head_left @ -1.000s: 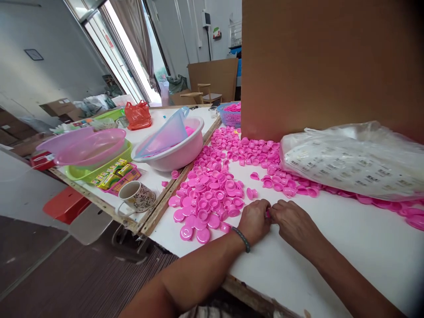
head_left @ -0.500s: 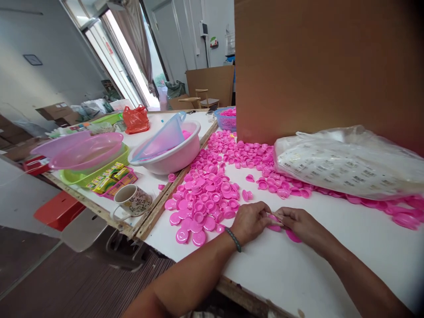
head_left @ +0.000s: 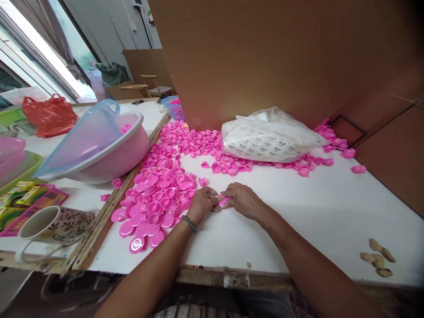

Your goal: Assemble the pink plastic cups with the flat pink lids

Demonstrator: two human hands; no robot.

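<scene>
My left hand (head_left: 204, 204), with a dark bead bracelet at the wrist, pinches a small pink plastic piece (head_left: 224, 202) from the left. My right hand (head_left: 243, 199) has its fingers closed on the same piece from the other side. Fingers cover most of it, so its full shape is hidden. Just left of my hands lies a spread heap of pink plastic caps (head_left: 154, 206), round with wide flat rims. A single pink cap (head_left: 203, 181) rests close beyond my left hand.
A clear plastic bag of printed white packets (head_left: 265, 139) lies on more caps before a tall cardboard sheet (head_left: 265, 57). Left stand a pink basin (head_left: 122, 152), a floral mug (head_left: 56, 225) and a red plastic bag (head_left: 49, 115). Several peanuts (head_left: 377, 258) lie at the right.
The view has swung right, so the table's things sit further left and the peanuts show. A pink edge seen beneath my right hand is no longer visible; both hands remain closed together.
</scene>
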